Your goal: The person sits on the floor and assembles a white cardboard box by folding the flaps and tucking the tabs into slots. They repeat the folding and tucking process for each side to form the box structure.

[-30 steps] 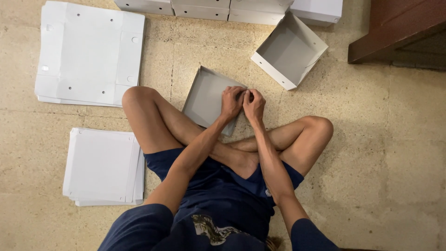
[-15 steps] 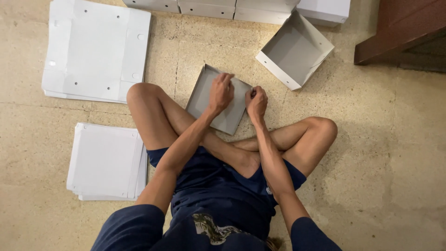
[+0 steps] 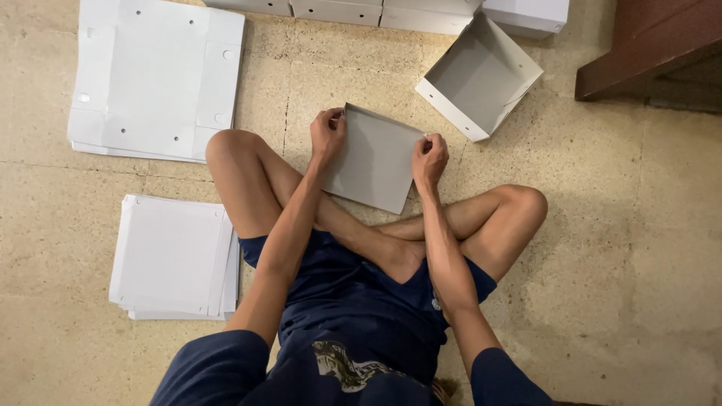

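Note:
I sit cross-legged on a stone floor. A grey cardboard box tray [image 3: 376, 162] lies in front of my shins, its far wall folded up. My left hand [image 3: 328, 132] grips the tray's far left corner. My right hand [image 3: 429, 158] pinches its right edge. The two hands are apart, one on each side of the tray. The tray's near edge rests against my legs.
An assembled open grey-white box [image 3: 481, 75] sits tilted at the far right. Flat white cardboard blanks [image 3: 154, 79] lie far left, a stack of smaller white sheets [image 3: 173, 256] near left. Closed white boxes [image 3: 391, 11] line the far edge. A brown wooden piece of furniture [image 3: 654, 49] stands far right.
My hands were together at the tray's far right corner. They have spread apart, the left to the far left corner, the right to the right edge. The tray now lies squarer to me.

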